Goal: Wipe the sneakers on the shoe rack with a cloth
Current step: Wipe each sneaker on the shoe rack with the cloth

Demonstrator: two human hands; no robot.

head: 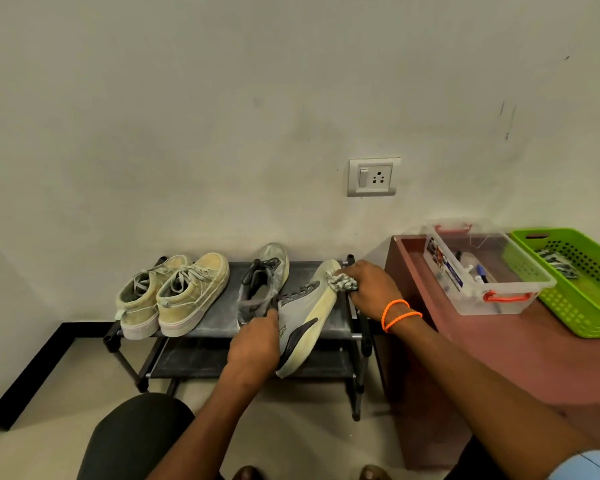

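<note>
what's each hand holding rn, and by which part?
Left hand grips the grey sneaker at its heel end, tilted on its side. Right hand holds a bunched cloth against the sneaker's toe.

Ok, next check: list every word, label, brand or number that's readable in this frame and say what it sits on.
Nothing can be read with confidence.
Label on the clear storage box: printed text and pictures, too small and blurred to read.
Side of the grey sneaker held by the left hand: a dark mark near the heel, not legible.
Marker pens inside the box: no readable print.
Wall socket: no text visible.
</note>
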